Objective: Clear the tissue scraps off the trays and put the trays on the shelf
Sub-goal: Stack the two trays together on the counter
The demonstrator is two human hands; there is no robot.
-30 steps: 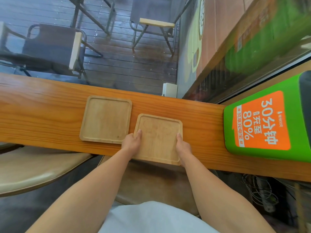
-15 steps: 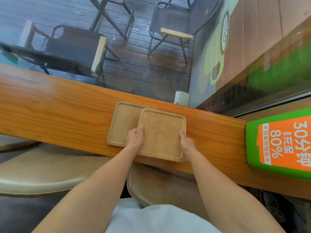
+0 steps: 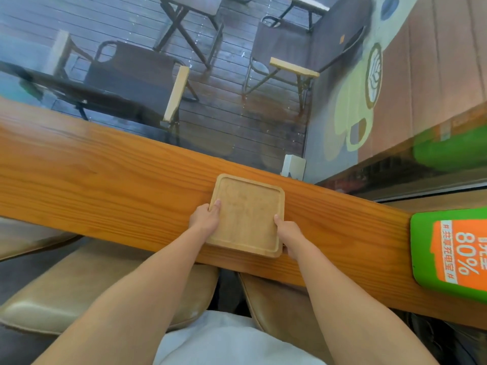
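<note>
A square wooden tray (image 3: 247, 214) lies on the long wooden counter (image 3: 105, 185), stacked squarely on a second tray that it hides almost fully. My left hand (image 3: 205, 219) grips the stack's left edge, thumb on the top tray's rim. Its right edge is held by my right hand (image 3: 287, 233) near the front corner. No tissue scraps show on the top tray.
A green and orange charging station (image 3: 453, 256) stands on the counter at the right. A small white box (image 3: 293, 165) sits at the counter's far edge by the window. Tan padded stools (image 3: 79, 285) are below the counter. Chairs stand outside the glass.
The tray in my hands was carried left over the other tray and now sits squarely on top of it. The view swung left, so the green station moved right in frame.
</note>
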